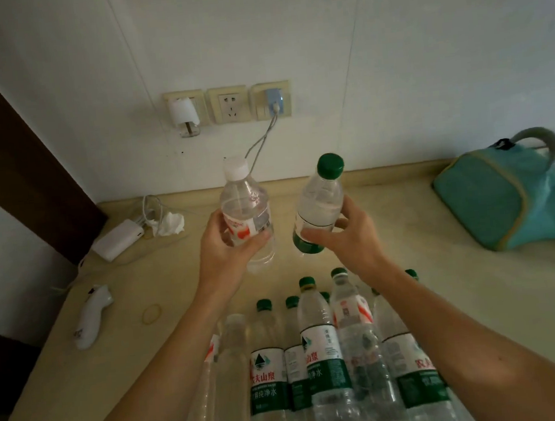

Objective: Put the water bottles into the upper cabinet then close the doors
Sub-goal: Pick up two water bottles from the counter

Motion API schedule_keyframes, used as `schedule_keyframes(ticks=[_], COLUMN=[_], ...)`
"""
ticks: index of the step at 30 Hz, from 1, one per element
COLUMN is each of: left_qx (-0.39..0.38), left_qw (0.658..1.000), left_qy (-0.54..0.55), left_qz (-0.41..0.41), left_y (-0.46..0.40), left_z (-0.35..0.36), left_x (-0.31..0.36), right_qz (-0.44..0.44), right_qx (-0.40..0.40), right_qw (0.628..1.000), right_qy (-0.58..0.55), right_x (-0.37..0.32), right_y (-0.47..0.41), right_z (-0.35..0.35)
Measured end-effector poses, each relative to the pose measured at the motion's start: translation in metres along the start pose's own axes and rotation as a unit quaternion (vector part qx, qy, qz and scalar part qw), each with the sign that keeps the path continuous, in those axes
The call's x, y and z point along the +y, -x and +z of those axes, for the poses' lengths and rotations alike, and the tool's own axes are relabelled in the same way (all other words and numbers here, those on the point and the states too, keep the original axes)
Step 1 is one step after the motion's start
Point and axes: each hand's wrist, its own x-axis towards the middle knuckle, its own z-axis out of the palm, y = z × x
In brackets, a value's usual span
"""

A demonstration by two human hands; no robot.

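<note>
2 bottles are lifted clear of the counter [175, 286], 1 per hand. Left hand [225, 248] wraps its fingers around the white-capped bottle [246, 209] at the label, nearly upright, cap up. Right hand [345, 238] clasps the green-capped bottle [322, 199] low on its body, neck tilted slightly right. Both long axes point upward, toward a cabinet that lies out of view, presumably overhead. Remaining bottles [316, 358] stand grouped below the forearms, near the counter's front edge.

Above the beige counter [128, 324], the left hand [229, 244] grips a clear white-capped plastic bottle [248, 213] and the right hand [349, 237] a clear green-capped plastic bottle [322, 199], with more bottles [322, 357] standing below.
</note>
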Motion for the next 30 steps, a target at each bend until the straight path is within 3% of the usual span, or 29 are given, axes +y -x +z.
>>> schedule_keyframes(ticks=[8, 14, 20, 24, 30], left_qx=[0.0, -0.013, 0.013, 0.043, 0.048], left_qw=[0.982, 0.95, 0.926, 0.922, 0.926], left_qy=[0.101, 0.169, 0.168, 0.138, 0.095], left_qz=[0.162, 0.261, 0.339, 0.36, 0.362], left_y=[0.054, 0.087, 0.091, 0.069, 0.019], left_z=[0.054, 0.082, 0.082, 0.084, 0.093], left_x=[0.164, 0.298, 0.417, 0.477, 0.521], right_qz=[-0.158, -0.276, -0.354, -0.382, -0.35], right_qx=[0.054, 0.1, 0.157, 0.196, 0.2], right_qw=[0.986, 0.955, 0.918, 0.898, 0.913], right_qy=[-0.03, -0.052, -0.08, -0.092, -0.064], right_x=[-0.121, -0.232, -0.335, -0.396, -0.445], right_y=[0.07, 0.104, 0.099, 0.076, 0.02], right_z=[-0.119, -0.199, -0.25, -0.267, -0.28])
